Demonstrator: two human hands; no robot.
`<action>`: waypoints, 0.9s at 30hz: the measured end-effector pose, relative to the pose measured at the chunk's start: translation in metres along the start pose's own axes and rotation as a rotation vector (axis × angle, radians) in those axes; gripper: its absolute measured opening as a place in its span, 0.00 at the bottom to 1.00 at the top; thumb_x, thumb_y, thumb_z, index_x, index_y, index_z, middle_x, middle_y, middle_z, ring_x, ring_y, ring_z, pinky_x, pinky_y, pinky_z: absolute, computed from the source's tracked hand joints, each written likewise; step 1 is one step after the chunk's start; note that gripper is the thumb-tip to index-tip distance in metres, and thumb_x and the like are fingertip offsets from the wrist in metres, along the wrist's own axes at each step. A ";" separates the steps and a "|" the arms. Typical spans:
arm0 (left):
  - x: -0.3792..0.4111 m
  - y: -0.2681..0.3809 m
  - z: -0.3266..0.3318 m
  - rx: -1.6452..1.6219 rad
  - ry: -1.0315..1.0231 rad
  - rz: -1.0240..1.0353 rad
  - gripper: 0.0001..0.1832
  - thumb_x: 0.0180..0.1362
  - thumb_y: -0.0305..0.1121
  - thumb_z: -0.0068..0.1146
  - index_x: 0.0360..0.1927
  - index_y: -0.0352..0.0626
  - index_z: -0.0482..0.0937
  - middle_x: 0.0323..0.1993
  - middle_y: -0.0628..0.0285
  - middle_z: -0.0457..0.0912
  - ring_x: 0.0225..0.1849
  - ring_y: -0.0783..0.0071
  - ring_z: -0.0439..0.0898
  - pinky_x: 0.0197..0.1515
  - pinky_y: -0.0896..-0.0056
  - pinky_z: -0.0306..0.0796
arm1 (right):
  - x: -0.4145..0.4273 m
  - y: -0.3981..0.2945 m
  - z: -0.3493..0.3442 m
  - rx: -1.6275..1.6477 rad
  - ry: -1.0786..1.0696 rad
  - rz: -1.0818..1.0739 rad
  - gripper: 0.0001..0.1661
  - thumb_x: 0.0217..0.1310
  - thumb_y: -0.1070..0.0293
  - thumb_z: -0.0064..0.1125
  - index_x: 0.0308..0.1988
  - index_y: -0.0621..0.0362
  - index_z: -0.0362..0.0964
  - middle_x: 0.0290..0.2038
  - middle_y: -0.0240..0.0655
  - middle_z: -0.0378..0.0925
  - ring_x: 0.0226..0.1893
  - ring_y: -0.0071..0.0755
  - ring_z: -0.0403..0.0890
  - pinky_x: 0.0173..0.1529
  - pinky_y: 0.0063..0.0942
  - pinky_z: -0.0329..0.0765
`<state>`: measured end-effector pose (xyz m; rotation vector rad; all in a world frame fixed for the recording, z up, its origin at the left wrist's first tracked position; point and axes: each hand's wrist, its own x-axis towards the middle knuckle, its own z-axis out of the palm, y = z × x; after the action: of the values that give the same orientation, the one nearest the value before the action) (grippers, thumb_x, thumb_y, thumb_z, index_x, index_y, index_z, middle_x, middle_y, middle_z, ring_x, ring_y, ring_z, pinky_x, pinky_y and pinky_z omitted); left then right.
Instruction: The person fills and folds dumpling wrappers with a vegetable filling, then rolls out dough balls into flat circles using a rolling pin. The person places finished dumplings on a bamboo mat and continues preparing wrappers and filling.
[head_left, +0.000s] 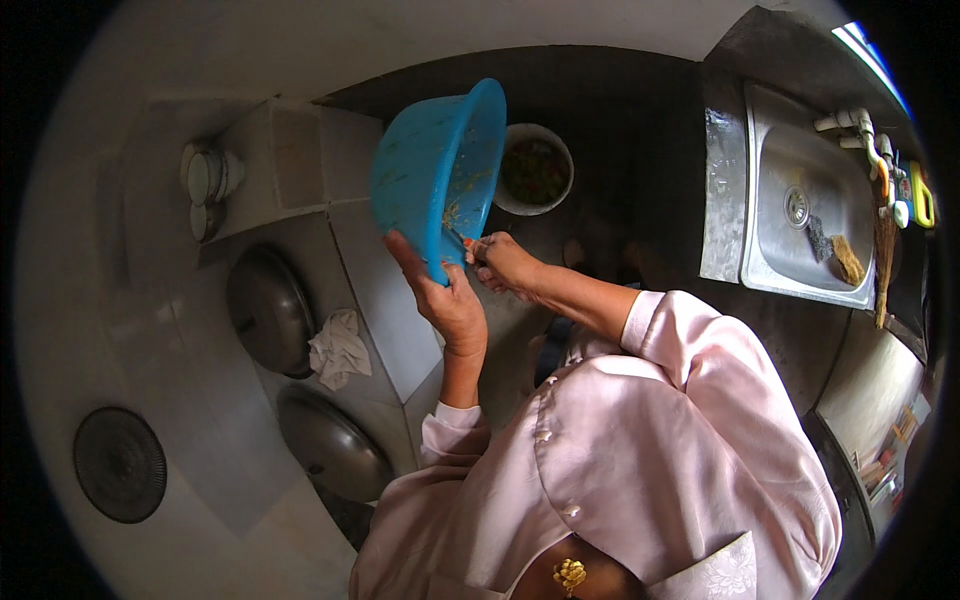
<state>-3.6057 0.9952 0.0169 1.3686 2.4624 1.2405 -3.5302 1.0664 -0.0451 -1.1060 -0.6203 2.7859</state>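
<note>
My left hand (448, 304) grips the lower rim of a blue plastic basin (412, 169), which is tipped on its side with the opening facing right. Bits of food cling to the basin's inner wall. At the basin's lower edge, my right hand (501, 262) is closed around a thin utensil whose end reaches inside; its kind cannot be told. Below and behind the basin stands a round white-rimmed bucket (568, 184) holding green and reddish scraps.
A steel sink (780, 172) with a metal scourer (819, 238) and a yellowish scrubber (847, 260) is at right. At left are two lidded pans (270, 311) (335, 446), a crumpled cloth (340, 350) and stacked bowls (206, 178).
</note>
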 end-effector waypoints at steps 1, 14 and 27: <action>0.000 0.002 0.000 0.024 -0.011 0.019 0.33 0.65 0.28 0.45 0.72 0.35 0.51 0.72 0.38 0.52 0.72 0.42 0.56 0.70 0.54 0.56 | 0.001 0.000 -0.001 -0.014 -0.007 0.010 0.15 0.69 0.57 0.47 0.29 0.53 0.64 0.14 0.28 0.60 0.11 0.22 0.57 0.17 0.26 0.53; 0.009 0.005 -0.001 0.200 -0.069 0.139 0.35 0.63 0.27 0.53 0.72 0.42 0.53 0.70 0.34 0.52 0.66 0.35 0.62 0.56 0.50 0.74 | 0.004 -0.004 0.005 -0.012 -0.004 0.107 0.14 0.69 0.59 0.47 0.29 0.52 0.63 0.14 0.23 0.56 0.12 0.18 0.53 0.16 0.22 0.49; 0.012 0.005 -0.002 0.209 -0.103 0.144 0.39 0.58 0.23 0.57 0.73 0.45 0.53 0.71 0.34 0.49 0.64 0.35 0.65 0.50 0.52 0.78 | 0.016 0.005 0.006 -0.082 -0.011 0.084 0.22 0.72 0.52 0.47 0.28 0.55 0.67 0.15 0.27 0.61 0.13 0.22 0.60 0.16 0.23 0.56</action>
<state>-3.6102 1.0042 0.0255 1.6421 2.5193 0.9287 -3.5455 1.0634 -0.0529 -1.1581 -0.7113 2.8631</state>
